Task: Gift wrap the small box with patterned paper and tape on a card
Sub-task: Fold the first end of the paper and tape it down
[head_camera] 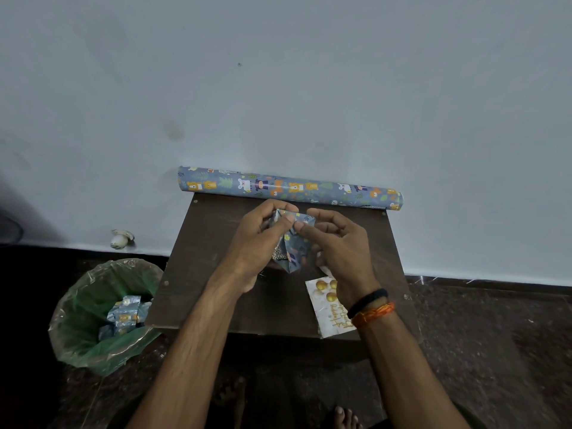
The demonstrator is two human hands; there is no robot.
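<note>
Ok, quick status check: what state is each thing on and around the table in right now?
small box: covered in patterned paper, held up over the table, end flap being folded.
left hand: grips the box.
right hand: pinches the paper flap at the top.
wrapping paper roll: rolled up, lying along the wall.
card: flat on the table, not yet attached.
bin: open, lined, paper scraps inside.

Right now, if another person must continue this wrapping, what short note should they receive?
Left hand grips the box, already covered in patterned paper, above the table. Right hand pinches the paper fold at its top end.
Card lies near the table's front edge, under the right wrist. Paper roll lies along the wall. Offcuts are in the bin.
Left: finish end folds, tape on the card. No tape is clearly visible.
</note>
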